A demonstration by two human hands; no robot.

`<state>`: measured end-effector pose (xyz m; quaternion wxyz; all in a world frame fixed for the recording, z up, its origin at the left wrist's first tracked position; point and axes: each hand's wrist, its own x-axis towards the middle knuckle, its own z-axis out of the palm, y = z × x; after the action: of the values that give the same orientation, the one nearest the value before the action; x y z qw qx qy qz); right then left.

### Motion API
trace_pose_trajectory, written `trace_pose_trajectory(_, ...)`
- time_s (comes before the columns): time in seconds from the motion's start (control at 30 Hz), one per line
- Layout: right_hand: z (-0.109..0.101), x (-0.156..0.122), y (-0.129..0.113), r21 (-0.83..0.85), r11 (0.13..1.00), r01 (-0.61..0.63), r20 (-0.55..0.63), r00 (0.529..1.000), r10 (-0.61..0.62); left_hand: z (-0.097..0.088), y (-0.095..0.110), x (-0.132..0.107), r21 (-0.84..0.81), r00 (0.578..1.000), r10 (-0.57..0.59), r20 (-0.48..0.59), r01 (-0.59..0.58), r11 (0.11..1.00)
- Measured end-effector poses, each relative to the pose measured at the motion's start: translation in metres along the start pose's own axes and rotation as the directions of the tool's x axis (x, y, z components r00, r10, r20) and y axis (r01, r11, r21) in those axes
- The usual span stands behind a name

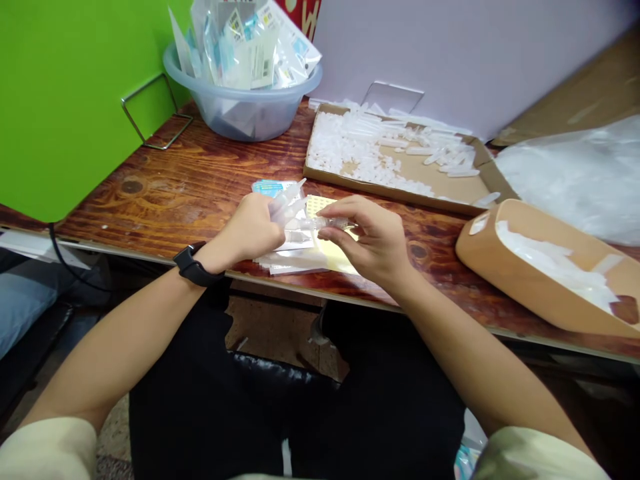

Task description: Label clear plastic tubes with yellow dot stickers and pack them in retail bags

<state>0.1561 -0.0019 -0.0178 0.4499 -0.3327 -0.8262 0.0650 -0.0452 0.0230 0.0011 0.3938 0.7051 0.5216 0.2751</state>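
Observation:
My left hand (254, 229), with a black watch on its wrist, is closed around a bunch of small clear plastic tubes (290, 203) whose tips stick up past my fingers. My right hand (373, 240) pinches one clear tube (330, 223) by its end, held level and touching the bunch. Both hands hover over a stack of clear packets (293, 260) and a yellow sheet (333, 252) at the near edge of the wooden table (200, 180). A blue-printed packet (267, 187) lies just behind my left hand.
A flat cardboard tray (400, 175) behind my hands holds several loose white tubes and caps. A tan scoop (550, 283) with white pieces lies at right, a clear plastic bag (575, 177) beyond it. A pale basin (245, 100) of filled packets stands at the back left, by a green panel (65, 100).

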Motion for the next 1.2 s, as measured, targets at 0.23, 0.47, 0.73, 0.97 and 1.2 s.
trace_pose_trajectory(0.23,-0.0035,-0.0024,-0.0014,-0.077,0.997,0.0,0.116,0.993,0.009,-0.0016,0.0032,0.0001,-0.033,0.998,-0.054,0.026,0.055,0.998)
trace_pose_trajectory(0.47,0.0002,0.0009,0.0025,-0.144,0.985,0.093,0.13,0.989,-0.074,0.0006,-0.0003,0.0006,0.084,1.0,-0.021,0.004,0.021,0.996)
trace_pose_trajectory(0.73,0.0042,0.0006,-0.0052,-0.126,0.981,-0.149,0.146,0.975,0.167,0.0058,-0.0002,-0.0029,0.204,0.992,0.025,-0.124,0.001,0.979)
trace_pose_trajectory(0.97,0.0062,-0.0015,-0.004,-0.143,0.99,-0.011,0.123,0.992,0.029,0.0062,0.0017,-0.0042,0.206,0.994,0.018,-0.106,0.005,0.979)
trace_pose_trajectory(1.2,0.0011,-0.0012,0.0039,-0.283,0.929,0.239,0.157,0.967,-0.201,0.0018,0.0013,-0.0006,0.072,0.994,-0.067,0.088,0.061,0.996)
